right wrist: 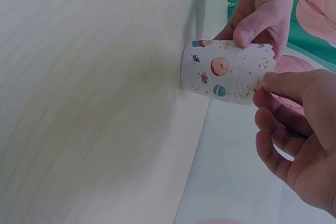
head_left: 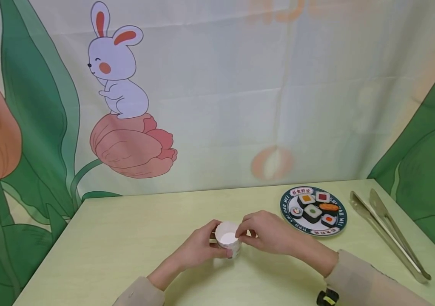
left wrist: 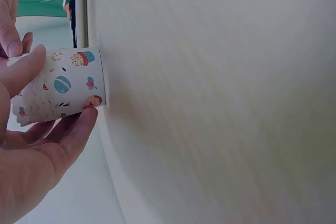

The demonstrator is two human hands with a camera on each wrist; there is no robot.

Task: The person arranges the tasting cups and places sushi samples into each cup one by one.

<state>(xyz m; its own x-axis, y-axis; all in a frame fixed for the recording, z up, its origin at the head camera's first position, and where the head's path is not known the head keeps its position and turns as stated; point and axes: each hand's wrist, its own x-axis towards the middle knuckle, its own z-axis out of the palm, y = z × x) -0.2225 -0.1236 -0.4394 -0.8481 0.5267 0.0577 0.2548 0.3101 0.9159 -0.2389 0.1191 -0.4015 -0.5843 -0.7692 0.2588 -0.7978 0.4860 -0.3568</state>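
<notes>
White paper baking cups (head_left: 234, 248), nested in a stack, stand upright on the table with small cake and cookie prints on the side. Several scalloped rims show one behind another along the stack (right wrist: 226, 72) in the right wrist view. My left hand (head_left: 199, 248) grips the stack from the left, thumb on the near side and fingers round the far side. My right hand (head_left: 268, 233) pinches the top rim at its right between thumb and index finger; its other fingers are loosely curled beside the cups.
A round plate (head_left: 287, 216) printed with a dark rim bears several toy sushi pieces (head_left: 312, 213) at the back right. Long metal tongs (head_left: 393, 238) lie to its right. Behind the table (head_left: 106, 246) hangs a cloth backdrop (head_left: 209, 106) with a rabbit and tulips.
</notes>
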